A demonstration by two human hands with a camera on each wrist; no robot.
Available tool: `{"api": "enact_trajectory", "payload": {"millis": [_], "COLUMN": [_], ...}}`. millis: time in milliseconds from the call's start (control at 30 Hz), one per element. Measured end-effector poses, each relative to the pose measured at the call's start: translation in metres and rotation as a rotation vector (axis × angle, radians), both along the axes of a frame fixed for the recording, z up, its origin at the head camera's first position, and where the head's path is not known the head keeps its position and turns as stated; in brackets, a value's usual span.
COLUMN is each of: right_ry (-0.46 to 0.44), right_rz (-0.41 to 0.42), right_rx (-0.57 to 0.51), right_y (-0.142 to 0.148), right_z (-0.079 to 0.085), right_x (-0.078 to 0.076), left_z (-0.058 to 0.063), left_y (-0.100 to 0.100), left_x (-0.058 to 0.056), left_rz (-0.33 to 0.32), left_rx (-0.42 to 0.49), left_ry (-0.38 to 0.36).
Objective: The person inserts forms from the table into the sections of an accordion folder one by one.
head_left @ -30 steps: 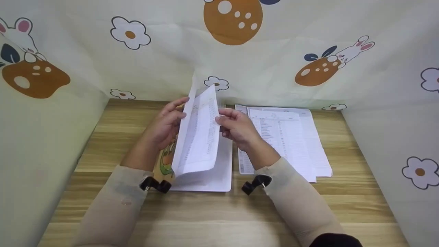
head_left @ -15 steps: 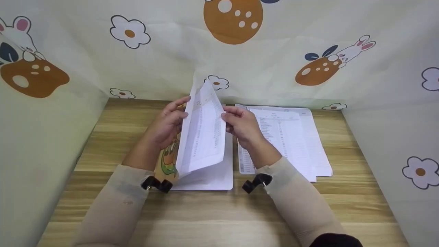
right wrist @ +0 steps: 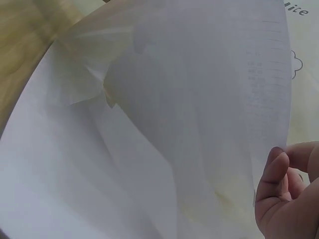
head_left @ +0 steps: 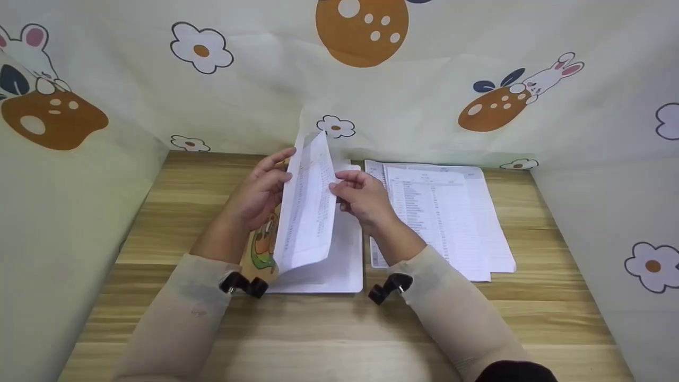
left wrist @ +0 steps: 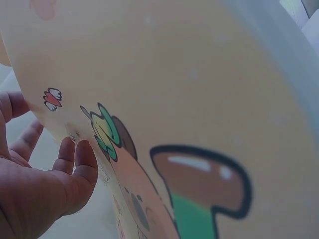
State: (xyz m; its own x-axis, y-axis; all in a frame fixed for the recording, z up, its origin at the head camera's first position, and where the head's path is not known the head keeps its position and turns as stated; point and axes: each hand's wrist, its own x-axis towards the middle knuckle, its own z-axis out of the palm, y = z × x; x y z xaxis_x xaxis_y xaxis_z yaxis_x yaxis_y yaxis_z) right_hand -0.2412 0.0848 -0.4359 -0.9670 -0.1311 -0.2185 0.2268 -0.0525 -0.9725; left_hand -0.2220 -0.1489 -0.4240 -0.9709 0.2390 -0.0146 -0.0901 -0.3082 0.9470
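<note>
Apparently midway, the handling shows a printed sheet (head_left: 307, 212) raised in the open folder but flat on neither side: the right hand (head_left: 366, 201) pinches its right edge between thumb and fingers, while the left hand (head_left: 257, 196) grips the edge of the patterned cover (head_left: 264, 245), standing tilted to the left of it. To the right, printed papers (head_left: 456, 233) lie overlapping and untouched, and how many leaves remain to handle cannot be told. Wood-grain table (head_left: 318, 334) lies beneath, with pale flower-and-rabbit sheeting (head_left: 254, 101) walling it far, left and right.
</note>
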Motion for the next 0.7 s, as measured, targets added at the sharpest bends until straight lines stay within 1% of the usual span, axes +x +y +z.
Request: {"api": "enact_trajectory", "payload": {"millis": [233, 400, 533, 700], "right_ry": [0.003, -0.010, -0.004, 0.056], "right_rz": [0.004, 0.000, -0.006, -0.011], "right_rx": [0.044, 0.042, 0.025, 0.050], "right_y": [-0.002, 0.003, 0.016, 0.045], "right_z": [-0.003, -0.003, 0.000, 0.002], "right_x": [0.000, 0.000, 0.001, 0.001], "left_z": [-0.001, -0.001, -0.001, 0.000], "left_y": [0.000, 0.000, 0.000, -0.001], "left_x": [0.000, 0.000, 0.000, 0.001], "left_rz": [0.001, 0.011, 0.019, 0.038], "left_rx": [-0.010, -0.010, 0.016, 0.023], "left_ry": [-0.003, -0.003, -0.006, -0.008]}}
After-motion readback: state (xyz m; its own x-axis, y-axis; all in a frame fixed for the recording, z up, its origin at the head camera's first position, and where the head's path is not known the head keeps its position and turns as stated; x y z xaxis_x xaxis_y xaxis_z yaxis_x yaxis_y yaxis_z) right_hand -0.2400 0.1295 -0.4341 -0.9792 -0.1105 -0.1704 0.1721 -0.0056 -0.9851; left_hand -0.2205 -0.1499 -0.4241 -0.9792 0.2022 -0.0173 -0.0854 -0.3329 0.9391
